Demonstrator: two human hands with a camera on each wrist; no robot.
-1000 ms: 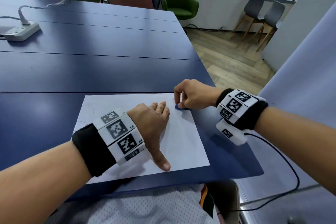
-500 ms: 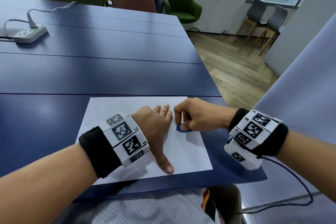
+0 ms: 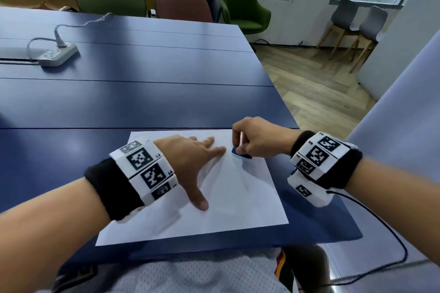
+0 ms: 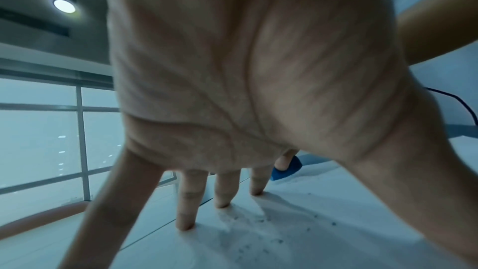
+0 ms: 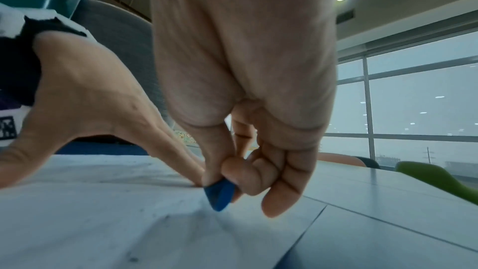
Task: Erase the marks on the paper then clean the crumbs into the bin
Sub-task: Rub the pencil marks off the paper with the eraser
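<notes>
A white sheet of paper (image 3: 238, 197) lies on the blue table near its front right corner. My left hand (image 3: 190, 162) lies flat on the sheet with its fingers spread, pressing it down. Just right of those fingertips, my right hand (image 3: 252, 140) pinches a small blue eraser (image 3: 240, 152) between thumb and forefinger, its tip on the paper. The eraser (image 5: 220, 193) shows clearly in the right wrist view. Dark eraser crumbs (image 4: 258, 232) are scattered on the paper under my left palm. No bin is in view.
A white power strip (image 3: 57, 53) with its cable sits at the far left of the table (image 3: 142, 102). Coloured chairs (image 3: 242, 7) line the far side. The table's right edge drops to a wooden floor (image 3: 309, 88). A black cable (image 3: 381, 233) hangs from my right wrist.
My right hand has shifted the eraser back and forth over the sheet beside the left fingertips. The left hand stays pressed on the paper. The head view has tilted.
</notes>
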